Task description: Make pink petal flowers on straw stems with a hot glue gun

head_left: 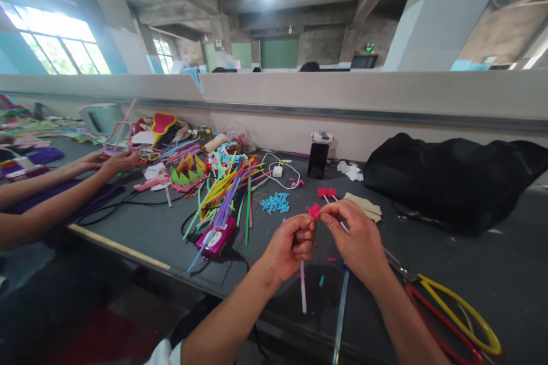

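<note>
My left hand [293, 242] is closed around a pale lilac fuzzy stem [303, 291], whose lower end hangs below the fist. At its top sits a small pinkish-red flower [314, 211] that looks made of short fuzzy pieces. My right hand [357, 236] pinches the flower's right side between thumb and fingertips. Just behind the hands lie similar red flower heads [326, 191] on pale stems. A pile of short blue pieces [275, 203] is left of them. Under my right hand, a clear rod with a blue end [341, 311] points toward me.
Scissors [454, 308] with yellow and red handles lie at right, near a black bag [445, 182]. A phone [317, 159] stands at the back. Colourful pipe cleaners [226, 194] overlap a magenta box [218, 238]. At left, another person's hands [117, 161] hold a pink item.
</note>
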